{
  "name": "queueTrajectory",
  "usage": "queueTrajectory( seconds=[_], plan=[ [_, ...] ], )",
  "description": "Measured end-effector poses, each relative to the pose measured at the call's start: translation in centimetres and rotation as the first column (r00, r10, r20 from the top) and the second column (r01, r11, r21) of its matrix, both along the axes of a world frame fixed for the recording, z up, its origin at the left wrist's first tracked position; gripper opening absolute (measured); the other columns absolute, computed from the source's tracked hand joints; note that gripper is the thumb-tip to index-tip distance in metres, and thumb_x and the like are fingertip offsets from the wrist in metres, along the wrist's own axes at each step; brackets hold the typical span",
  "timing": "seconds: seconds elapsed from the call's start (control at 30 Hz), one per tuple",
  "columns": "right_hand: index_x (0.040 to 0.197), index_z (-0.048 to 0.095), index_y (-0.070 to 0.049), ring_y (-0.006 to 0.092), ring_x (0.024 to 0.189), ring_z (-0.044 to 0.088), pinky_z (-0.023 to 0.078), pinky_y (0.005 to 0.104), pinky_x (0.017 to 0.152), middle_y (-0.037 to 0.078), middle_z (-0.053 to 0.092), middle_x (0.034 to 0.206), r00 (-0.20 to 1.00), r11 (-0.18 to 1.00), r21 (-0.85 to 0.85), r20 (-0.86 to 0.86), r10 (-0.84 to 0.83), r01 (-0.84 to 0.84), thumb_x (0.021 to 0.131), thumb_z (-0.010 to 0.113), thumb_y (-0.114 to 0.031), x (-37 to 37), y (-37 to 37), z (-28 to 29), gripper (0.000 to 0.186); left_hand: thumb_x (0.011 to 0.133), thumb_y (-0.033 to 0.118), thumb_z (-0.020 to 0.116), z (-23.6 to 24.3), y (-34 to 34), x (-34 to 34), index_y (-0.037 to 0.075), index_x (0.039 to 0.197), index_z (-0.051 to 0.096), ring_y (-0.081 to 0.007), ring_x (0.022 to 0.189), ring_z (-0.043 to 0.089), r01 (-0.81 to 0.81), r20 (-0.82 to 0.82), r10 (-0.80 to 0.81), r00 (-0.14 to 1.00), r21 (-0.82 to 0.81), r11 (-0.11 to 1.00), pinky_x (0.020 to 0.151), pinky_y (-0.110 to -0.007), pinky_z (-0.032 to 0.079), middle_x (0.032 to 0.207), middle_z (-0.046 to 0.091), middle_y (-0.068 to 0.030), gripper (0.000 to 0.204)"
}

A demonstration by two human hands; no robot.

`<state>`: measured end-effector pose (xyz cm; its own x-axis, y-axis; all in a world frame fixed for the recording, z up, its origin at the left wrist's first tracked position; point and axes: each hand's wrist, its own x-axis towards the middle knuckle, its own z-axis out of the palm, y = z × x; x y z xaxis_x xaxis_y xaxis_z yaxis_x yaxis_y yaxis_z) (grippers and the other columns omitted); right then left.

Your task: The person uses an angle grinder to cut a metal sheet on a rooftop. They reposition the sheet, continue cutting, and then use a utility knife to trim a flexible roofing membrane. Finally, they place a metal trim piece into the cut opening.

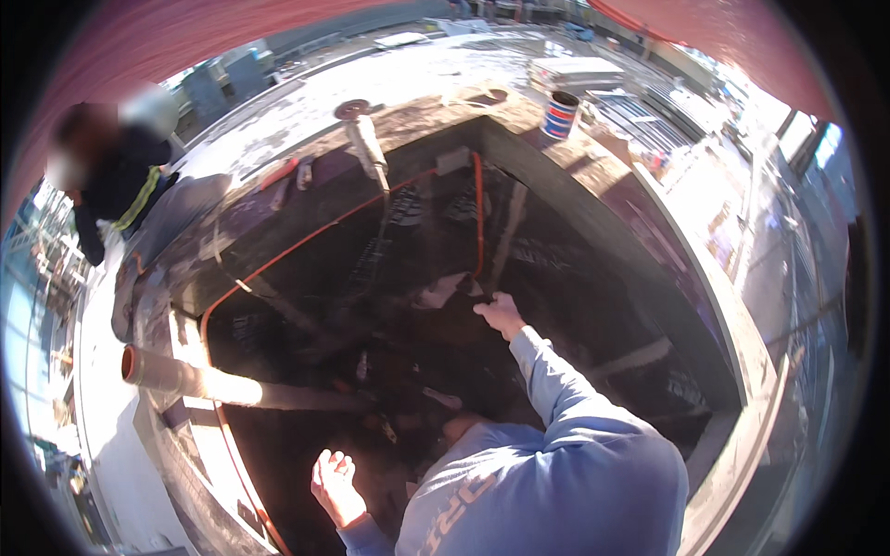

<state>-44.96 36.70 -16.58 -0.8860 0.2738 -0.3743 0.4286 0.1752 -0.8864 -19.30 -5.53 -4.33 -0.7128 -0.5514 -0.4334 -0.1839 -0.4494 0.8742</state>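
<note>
My right hand (501,315) reaches into a dark-lined square pit (705,324), fingers curled on something I cannot make out, at the lower end of a pale strip (508,227) and beside a torn pale scrap (443,295). My left hand (334,484) is held lower, near my body, its fingers loosely bent and a little apart with nothing visible in them. A long tube (232,387) lies across the pit's left edge. A thin orange line (477,213) runs along the inside of the walls.
A person (134,204) in dark clothing with a yellow band is at the pit's left rim. A striped bucket (560,119), a roller-like tool (369,144) and hand tools (283,181) stand or lie on the far rim. Stacked boards (575,74) lie beyond.
</note>
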Motion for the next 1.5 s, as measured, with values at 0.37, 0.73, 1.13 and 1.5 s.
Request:
queueTrajectory(
  seconds=[0.37, 0.73, 1.13, 1.5],
  plan=[
    [0.14, 0.056, 0.009, 0.0341, 0.113, 0.071, 0.056, 0.0414, 0.099, 0.027, 0.071, 0.123, 0.947, 0.809, 0.524, -0.296, -0.123, 0.269, 0.082, 0.081, -0.027, 7.3, 11.1, 7.1, 0.073, 0.1, 0.032, 0.068, -1.5, 6.7, -6.7, 0.002, 0.123, 0.066, -0.0208, 0.091, 0.069, 0.401, -0.005, -0.401, 0.916, 0.003, 0.916, 0.085, -0.036, 0.056, 0.103, 0.071, -0.0104, 0.038],
    [0.133, 0.065, 0.002, 0.0451, 0.129, 0.058, 0.046, 0.0511, 0.11, 0.027, 0.064, 0.136, 0.813, 0.016, 0.866, -0.462, -0.354, 0.499, 0.088, 0.074, -0.042, 17.1, 41.9, 15.5, 0.064, 0.103, 0.034, 0.066, -8.4, 15.7, -11.1, 0.003, 0.126, 0.067, -0.0216, 0.09, 0.072, 0.487, 0.11, -0.487, 0.866, 0.033, 0.873, 0.082, -0.037, 0.056, 0.105, 0.074, -0.0111, 0.038],
    [0.121, 0.067, 0.003, 0.036, 0.099, 0.069, 0.051, 0.0456, 0.086, 0.023, 0.071, 0.1, 0.898, 0.311, 0.861, -0.307, -0.314, 0.403, 0.107, 0.058, -0.044, 22.2, 59.3, 12.4, 0.05, 0.104, 0.026, 0.068, -5.3, 26.3, -13.3, 0.0, 0.122, 0.07, -0.0205, 0.093, 0.074, 0.531, 0.113, -0.531, 0.84, 0.033, 0.847, 0.086, -0.034, 0.059, 0.105, 0.076, -0.0128, 0.032],
    [0.133, 0.061, -0.003, 0.0267, 0.099, 0.062, 0.05, 0.0359, 0.087, 0.012, 0.063, 0.112, 0.534, 0.824, 0.116, -0.809, -0.246, 0.554, 0.109, 0.053, -0.034, 17.4, 42.6, 28.9, 0.04, 0.102, 0.033, 0.071, -4.8, 23.8, -10.7, 0.0, 0.125, 0.068, -0.0189, 0.094, 0.073, 0.334, -0.011, -0.334, 0.943, 0.011, 0.943, 0.085, -0.033, 0.055, 0.109, 0.075, -0.0131, 0.04]
  ],
)
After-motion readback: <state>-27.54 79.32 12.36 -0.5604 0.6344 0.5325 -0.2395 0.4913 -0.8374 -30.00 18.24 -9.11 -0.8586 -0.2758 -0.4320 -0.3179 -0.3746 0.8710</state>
